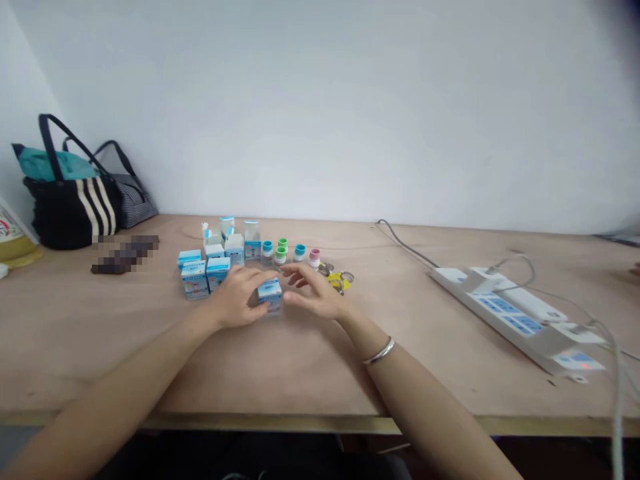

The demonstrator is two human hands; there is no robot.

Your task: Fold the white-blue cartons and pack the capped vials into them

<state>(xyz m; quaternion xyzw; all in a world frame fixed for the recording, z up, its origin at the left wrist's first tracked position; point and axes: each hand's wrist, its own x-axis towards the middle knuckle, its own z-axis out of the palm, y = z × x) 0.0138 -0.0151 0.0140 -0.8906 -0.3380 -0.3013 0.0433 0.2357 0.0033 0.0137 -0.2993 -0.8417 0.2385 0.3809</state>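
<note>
A small blue and white box (270,293) stands on the wooden table between my hands. My left hand (243,293) is around its left side, thumb and fingers against it. Just right of the box, my right hand (313,293) has its fingers apart and holds nothing. Several similar boxes (195,279) are grouped behind and left of my left hand, some with raised flaps. Small jars with blue, green and pink lids (299,251) stand behind my right hand. Metal rings (346,277) and yellow pieces (334,283) lie beside it.
A white power strip (505,317) with plugs and cables lies at the right. Black and striped bags (70,210) stand at the back left, near a blurred dark object (125,255) and a container of yellow liquid (17,243). Part of another person's hand (635,269) shows at the right edge.
</note>
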